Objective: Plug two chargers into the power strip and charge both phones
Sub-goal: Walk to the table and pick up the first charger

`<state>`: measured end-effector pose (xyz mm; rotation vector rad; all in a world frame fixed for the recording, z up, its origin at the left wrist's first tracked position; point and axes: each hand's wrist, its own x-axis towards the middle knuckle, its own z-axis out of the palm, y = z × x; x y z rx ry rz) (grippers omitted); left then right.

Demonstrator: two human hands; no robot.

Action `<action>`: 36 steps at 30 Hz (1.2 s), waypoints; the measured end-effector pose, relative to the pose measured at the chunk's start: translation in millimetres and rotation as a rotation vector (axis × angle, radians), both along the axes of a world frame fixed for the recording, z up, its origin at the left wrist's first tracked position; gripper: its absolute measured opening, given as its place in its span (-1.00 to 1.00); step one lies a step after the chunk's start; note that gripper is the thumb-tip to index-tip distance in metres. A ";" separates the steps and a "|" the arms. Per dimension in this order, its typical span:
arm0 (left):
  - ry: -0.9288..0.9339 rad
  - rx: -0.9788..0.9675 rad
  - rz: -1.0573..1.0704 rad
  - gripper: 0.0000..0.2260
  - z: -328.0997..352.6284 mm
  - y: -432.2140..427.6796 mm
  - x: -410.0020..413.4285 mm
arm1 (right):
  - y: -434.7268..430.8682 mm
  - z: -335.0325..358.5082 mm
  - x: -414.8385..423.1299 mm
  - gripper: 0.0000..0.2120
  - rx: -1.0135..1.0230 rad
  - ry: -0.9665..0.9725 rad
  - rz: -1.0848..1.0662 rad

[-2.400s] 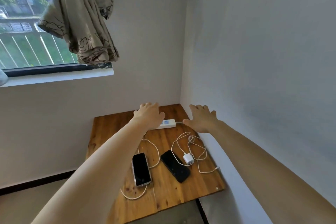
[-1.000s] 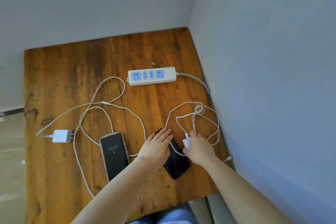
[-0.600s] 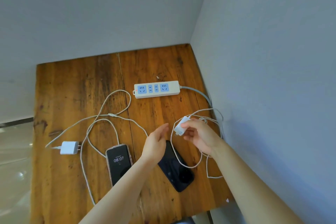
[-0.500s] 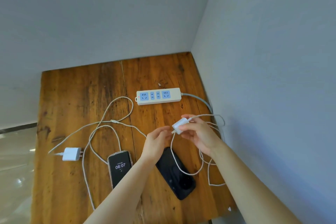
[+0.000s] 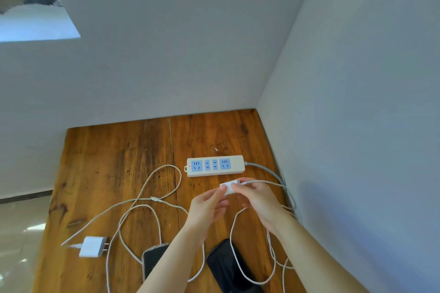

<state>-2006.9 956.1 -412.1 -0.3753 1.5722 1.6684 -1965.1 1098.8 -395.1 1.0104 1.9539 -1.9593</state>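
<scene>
While two phones, one (image 5: 152, 261) under the left forearm and one (image 5: 228, 266) right of it, lie on the tabletop (image 5: 114, 169) with one power strip (image 5: 215, 165) and a loose charger (image 5: 92, 246), a second charger (image 5: 229, 188) is pinched between left hand (image 5: 207, 207) and right hand (image 5: 257, 200), each grip pressed on it, just before the strip.

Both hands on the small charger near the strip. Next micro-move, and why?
Probably carry the charger forward to the power strip and line its prongs up with an empty socket. Both the left hand and right hand pinch it just short of the strip, and all four sockets show empty; prong direction is hidden.
</scene>
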 end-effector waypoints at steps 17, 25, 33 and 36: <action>0.833 -0.977 -1.036 -0.35 -78.3 34.6 -45.4 | 35.5 -70.1 -105.3 -0.76 0.304 -0.196 -0.240; 0.822 -0.990 -1.090 -0.32 -75.4 37.5 -46.9 | 47.1 -70.1 -114.1 -0.69 0.390 -0.296 -0.066; 0.813 -0.951 -1.047 -0.33 -74.5 36.6 -48.3 | 37.5 -61.0 -120.3 -0.65 0.550 -0.271 0.159; 0.805 -0.941 -1.026 -0.33 -73.9 36.2 -46.8 | 29.6 -59.2 -123.7 -0.67 0.569 -0.249 0.168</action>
